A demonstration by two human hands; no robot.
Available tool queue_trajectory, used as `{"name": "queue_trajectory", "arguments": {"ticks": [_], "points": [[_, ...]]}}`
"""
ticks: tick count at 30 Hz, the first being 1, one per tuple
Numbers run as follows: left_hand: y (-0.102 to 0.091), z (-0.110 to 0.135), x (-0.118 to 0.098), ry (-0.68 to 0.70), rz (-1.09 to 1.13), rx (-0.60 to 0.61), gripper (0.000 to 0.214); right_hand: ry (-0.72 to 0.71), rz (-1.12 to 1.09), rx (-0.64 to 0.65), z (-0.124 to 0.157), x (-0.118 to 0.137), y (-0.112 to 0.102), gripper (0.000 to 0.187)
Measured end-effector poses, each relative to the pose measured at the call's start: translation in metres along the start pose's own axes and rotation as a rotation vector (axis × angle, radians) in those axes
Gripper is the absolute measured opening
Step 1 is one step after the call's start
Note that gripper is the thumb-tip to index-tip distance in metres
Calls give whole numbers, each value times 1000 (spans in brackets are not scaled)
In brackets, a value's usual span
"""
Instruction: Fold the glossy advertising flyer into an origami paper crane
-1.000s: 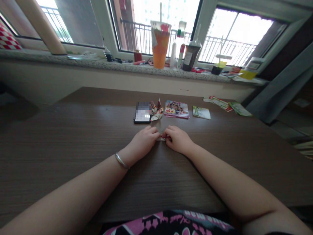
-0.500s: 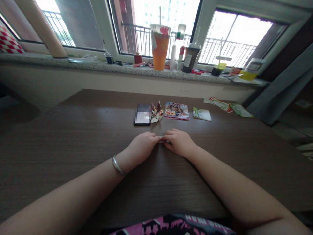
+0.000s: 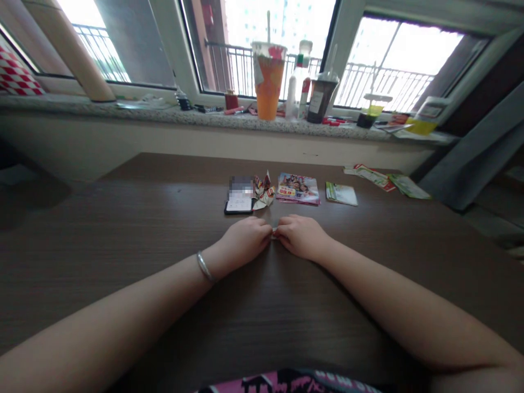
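My left hand (image 3: 244, 241) and my right hand (image 3: 301, 236) rest knuckles-up on the brown wooden table (image 3: 123, 229), fingertips meeting. Both are closed on a small folded piece of paper (image 3: 273, 234), of which only a pale sliver shows between the fingers. A silver bangle (image 3: 203, 266) circles my left wrist. Just beyond my hands lie a phone (image 3: 239, 197), a folded paper figure (image 3: 264, 191) with printed colours, and a stack of colourful printed sheets (image 3: 298, 188).
More leaflets lie at the table's far right: a green one (image 3: 341, 193) and others (image 3: 387, 179). The stone windowsill (image 3: 164, 115) holds an orange cup (image 3: 268, 77), bottles (image 3: 298, 84), a dark drink cup (image 3: 320, 94) and small clutter. A cardboard tube (image 3: 71, 46) leans at left.
My hands have drawn closer together over the paper, so less of it shows. The view has tipped slightly, shifting the table things a little lower.
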State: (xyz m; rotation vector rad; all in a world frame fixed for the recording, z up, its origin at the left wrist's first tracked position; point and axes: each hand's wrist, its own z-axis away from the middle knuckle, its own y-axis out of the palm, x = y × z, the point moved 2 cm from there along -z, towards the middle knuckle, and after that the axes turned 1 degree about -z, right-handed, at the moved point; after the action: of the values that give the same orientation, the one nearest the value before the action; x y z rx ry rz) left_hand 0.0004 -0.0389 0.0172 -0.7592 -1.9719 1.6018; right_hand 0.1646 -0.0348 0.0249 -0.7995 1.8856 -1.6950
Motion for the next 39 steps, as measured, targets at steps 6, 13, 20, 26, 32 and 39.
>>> {"name": "queue_trajectory", "arguments": {"ticks": [6, 13, 20, 26, 32, 39], "points": [[4, -21, 2, -15, 9, -9, 17, -28, -88, -81, 3, -24, 9, 21], [11, -21, 8, -42, 69, -13, 22, -6, -150, -113, 0, -34, 15, 19], [20, -29, 16, -58, 119, -90, 19, 71, -208, -130, -9, -41, 21, 19], [24, -36, 17, -110, 161, -94, 17, 143, -213, -94, -16, -44, 24, 20], [28, -39, 20, -127, 179, -114, 17, 175, -243, -102, -22, -49, 30, 15], [36, -42, 24, -132, 208, -110, 19, 172, -346, -149, -27, -61, 39, 9]]}}
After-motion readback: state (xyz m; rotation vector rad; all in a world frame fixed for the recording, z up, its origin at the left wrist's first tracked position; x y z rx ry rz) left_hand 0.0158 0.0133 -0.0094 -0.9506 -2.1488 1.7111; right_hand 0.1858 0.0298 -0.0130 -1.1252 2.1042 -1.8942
